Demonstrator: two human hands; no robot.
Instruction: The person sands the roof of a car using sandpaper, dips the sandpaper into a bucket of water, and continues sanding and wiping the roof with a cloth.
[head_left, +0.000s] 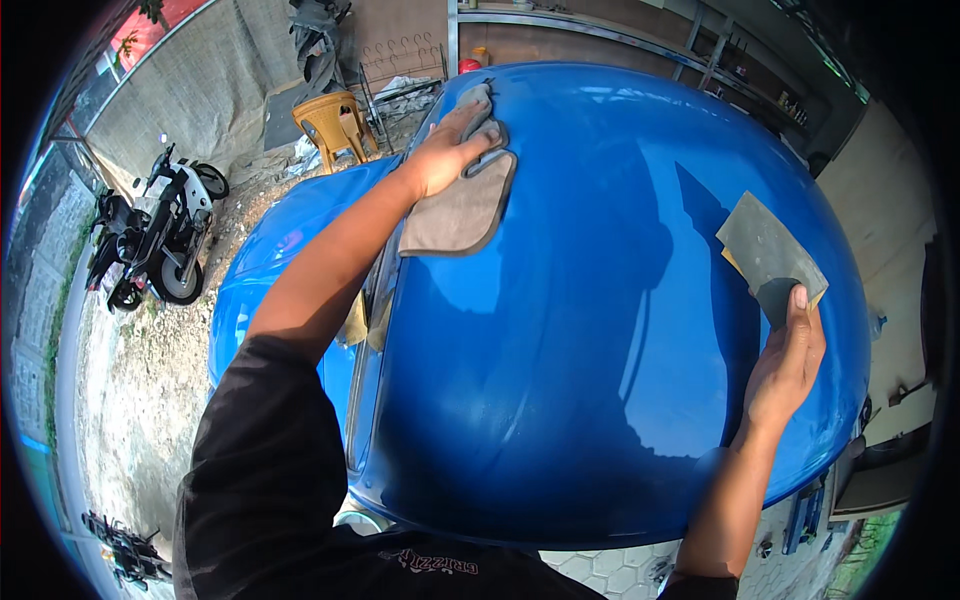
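A glossy blue car hood [600, 330] fills the middle of the view. My left hand [450, 150] reaches to its far left part and presses down on a grey-brown cloth [462, 208] that lies flat on the paint. My right hand [788, 365] is at the hood's right edge and grips a dark grey sheet of sandpaper [768, 255] with a yellowish backing, held up against the blue surface. Both forearms come in from below, the left one out of a black sleeve.
A yellow plastic chair [335, 125] stands beyond the car at the upper left. A motorcycle [160, 235] is parked on gravel at the left, another [125, 550] at the lower left. Metal shelving and a wall run along the top. Paving stones show at the lower right.
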